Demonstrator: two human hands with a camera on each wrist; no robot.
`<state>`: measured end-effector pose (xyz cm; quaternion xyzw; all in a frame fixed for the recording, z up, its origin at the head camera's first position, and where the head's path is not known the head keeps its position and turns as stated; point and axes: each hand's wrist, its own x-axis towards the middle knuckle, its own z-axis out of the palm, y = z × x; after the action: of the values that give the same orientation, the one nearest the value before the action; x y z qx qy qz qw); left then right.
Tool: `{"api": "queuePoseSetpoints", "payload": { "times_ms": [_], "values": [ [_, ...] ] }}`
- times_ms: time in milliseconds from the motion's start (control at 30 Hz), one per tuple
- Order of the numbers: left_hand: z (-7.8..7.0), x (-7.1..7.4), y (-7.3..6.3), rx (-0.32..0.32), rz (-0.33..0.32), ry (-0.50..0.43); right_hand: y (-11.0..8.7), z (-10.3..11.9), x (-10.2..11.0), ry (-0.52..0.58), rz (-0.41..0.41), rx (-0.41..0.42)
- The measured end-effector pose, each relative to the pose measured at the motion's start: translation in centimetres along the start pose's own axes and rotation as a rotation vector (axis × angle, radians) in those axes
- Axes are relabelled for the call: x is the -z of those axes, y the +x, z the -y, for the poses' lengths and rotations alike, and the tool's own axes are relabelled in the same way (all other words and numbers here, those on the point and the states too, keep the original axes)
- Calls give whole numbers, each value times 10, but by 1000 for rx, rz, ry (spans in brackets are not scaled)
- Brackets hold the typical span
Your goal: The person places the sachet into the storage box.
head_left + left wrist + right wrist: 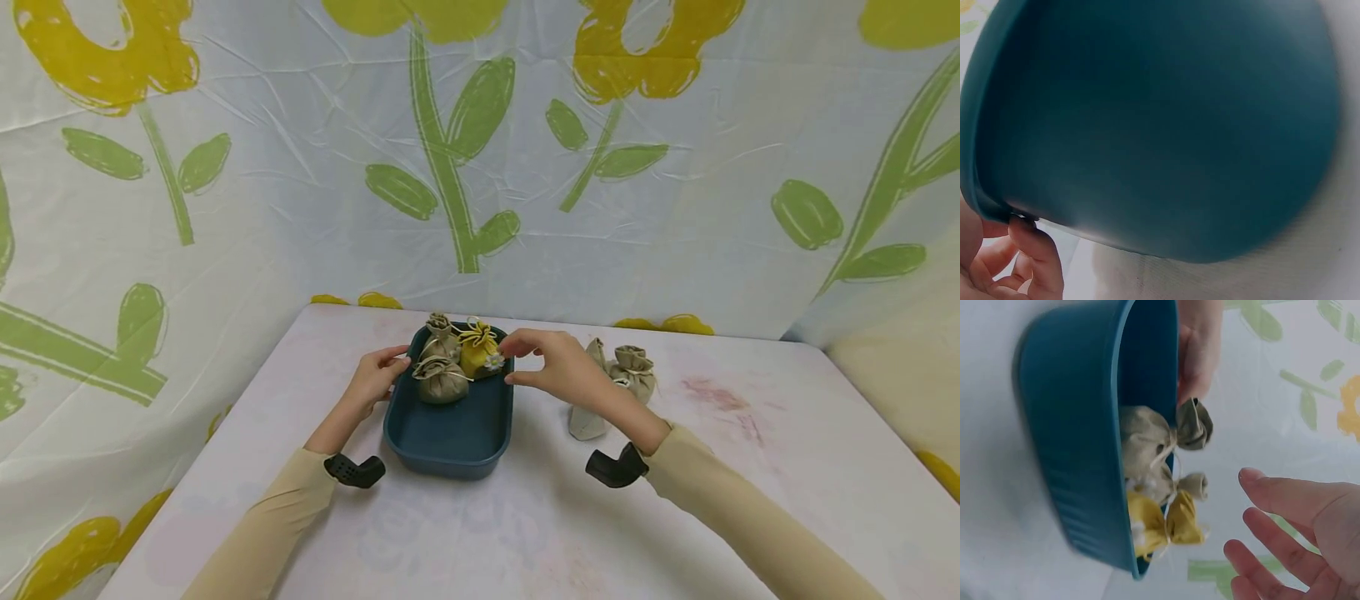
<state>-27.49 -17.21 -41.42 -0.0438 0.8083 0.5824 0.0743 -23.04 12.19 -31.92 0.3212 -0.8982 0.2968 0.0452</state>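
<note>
A dark teal bin (450, 446) stands on the table with three drawstring pouches in its far half. Two are tan: a rounded tan pouch (442, 385) in front and another tan pouch (441, 329) behind it. The third, a yellow pouch (474, 357) with a white flower, leans near the right wall. My left hand (371, 382) holds the bin's left rim, its fingertips pinching the edge in the left wrist view. Over the right rim hovers my right hand (558, 367), thumb and fingers spread; the right wrist view shows these fingers (1282, 550) apart from the pouches, holding nothing.
Right of the bin, partly behind my right forearm, stand a tan pouch (636, 375) and a paler pouch (587, 422). The white table (480, 542) meets a flower-printed cloth (300, 167) at its back edge. Each wrist wears a black mount.
</note>
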Motion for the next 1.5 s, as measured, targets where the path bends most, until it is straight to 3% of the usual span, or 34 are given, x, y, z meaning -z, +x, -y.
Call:
{"api": "queuePoseSetpoints", "payload": {
  "times_ms": [833, 1133, 1500],
  "values": [
    [0, -3, -4, -14, -24, -11, -70, -49, 26, 52, -178, -192],
    [-1, -3, -5, -7, -25, -1, -90, -64, 28, 30, -191, -232],
    [-2, -3, -4, 11, -23, 3, -100, -81, 21, 56, -166, -235]
  ]
}}
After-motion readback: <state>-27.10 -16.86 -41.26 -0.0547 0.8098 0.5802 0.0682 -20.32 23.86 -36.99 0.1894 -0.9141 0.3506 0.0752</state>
